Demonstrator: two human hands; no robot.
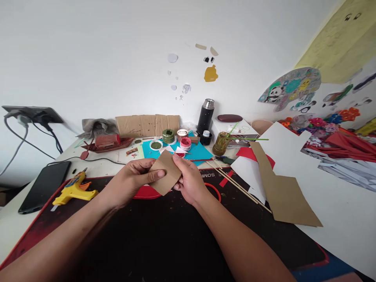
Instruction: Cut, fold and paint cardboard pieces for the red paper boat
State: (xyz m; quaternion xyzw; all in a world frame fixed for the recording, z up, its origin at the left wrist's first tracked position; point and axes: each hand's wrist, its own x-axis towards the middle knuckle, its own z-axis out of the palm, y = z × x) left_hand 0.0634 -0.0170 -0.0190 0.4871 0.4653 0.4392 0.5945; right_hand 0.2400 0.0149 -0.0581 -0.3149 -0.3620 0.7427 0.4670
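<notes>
A small brown cardboard piece [167,178] is held up between my two hands above the dark desk mat [164,239]. My left hand [136,178] pinches its left side, thumb lying on the front face. On the right edge, my right hand [189,176] grips it with the thumb near the top corner. Behind and below the hands lies a red piece [147,192], partly covered by them. An orange-red ring [216,190] shows past my right wrist. Thin wooden sticks [241,186] and a red paper strip [226,178] rest to the right.
On the left are a yellow glue gun [75,190] and a black phone [44,186]. Open paint jars [168,136] stand on blue paper [202,149]. A jar of murky liquid [221,145], a black thermos [205,117] and a larger cut cardboard sheet [284,196] are farther right.
</notes>
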